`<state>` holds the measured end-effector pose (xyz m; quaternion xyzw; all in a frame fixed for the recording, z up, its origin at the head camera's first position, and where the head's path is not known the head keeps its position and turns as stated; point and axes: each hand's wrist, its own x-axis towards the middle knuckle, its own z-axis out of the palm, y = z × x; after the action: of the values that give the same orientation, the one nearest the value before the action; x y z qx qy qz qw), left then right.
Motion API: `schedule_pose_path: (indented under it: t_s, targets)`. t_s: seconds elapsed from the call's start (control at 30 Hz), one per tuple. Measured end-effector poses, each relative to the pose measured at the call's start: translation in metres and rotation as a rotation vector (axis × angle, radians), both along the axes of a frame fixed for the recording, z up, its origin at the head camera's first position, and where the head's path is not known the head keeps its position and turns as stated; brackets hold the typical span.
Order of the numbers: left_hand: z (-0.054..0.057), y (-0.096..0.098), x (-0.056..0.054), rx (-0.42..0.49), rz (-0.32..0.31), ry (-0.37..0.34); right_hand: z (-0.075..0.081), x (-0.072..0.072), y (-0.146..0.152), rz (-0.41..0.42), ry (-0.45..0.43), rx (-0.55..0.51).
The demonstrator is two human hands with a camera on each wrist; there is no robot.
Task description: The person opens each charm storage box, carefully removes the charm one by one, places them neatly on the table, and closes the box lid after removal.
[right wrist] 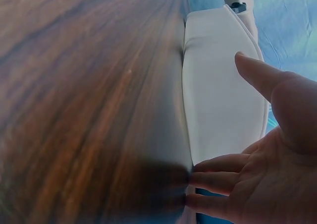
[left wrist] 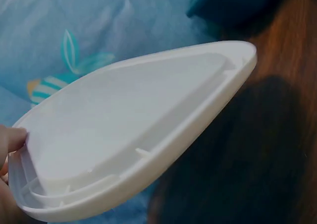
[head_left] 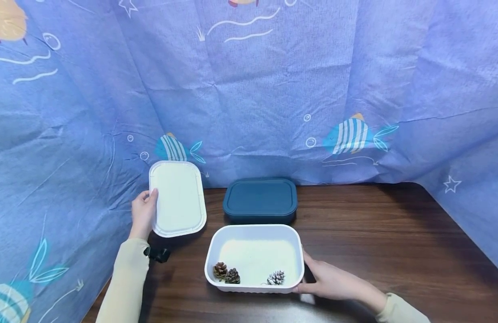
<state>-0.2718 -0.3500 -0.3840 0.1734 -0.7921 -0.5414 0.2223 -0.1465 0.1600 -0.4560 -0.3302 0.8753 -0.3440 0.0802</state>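
My left hand (head_left: 144, 213) pinches a white lid (head_left: 178, 199) by its left edge, thumb on the face turned toward me. The left wrist view shows the ridged inner rim of this lid (left wrist: 129, 115), tilted above the table. A white rectangular box (head_left: 254, 289) stands uncovered on the table, its inside facing up. Two brown pine cones (head_left: 232, 276) lie in its front left corner, and a white-tipped pine cone (head_left: 276, 277) lies toward its front right. My right hand (head_left: 329, 278) rests at the box's right side, fingers mostly straight, thumb by the front corner (right wrist: 218, 85).
A dark blue lidded box (head_left: 260, 199) stands right behind the white box. The brown wooden table (head_left: 374, 233) meets a blue fish-print cloth (head_left: 265, 112) at the back and both sides. A black strap device (head_left: 157, 254) sits at my left wrist.
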Motion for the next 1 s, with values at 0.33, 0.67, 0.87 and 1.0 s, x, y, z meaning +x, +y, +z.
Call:
schedule_pose_path:
  t_s: [0.33,0.67,0.87,1.0]
  targets:
    - [-0.043,-0.015,-0.016,-0.086,-0.041,-0.224,-0.002,-0.002,0.001,0.012,-0.011,-0.006]
    - [-0.065,-0.027,-0.027,-0.015,-0.186,-0.328,-0.006,-0.003,0.003,0.015,-0.05,-0.012]
    - [-0.069,-0.031,-0.032,-0.118,-0.238,-0.391,-0.003,-0.004,0.002,0.025,-0.041,-0.003]
    - [-0.066,-0.028,-0.041,-0.233,-0.227,-0.411,0.001,-0.007,0.003,0.014,-0.036,0.01]
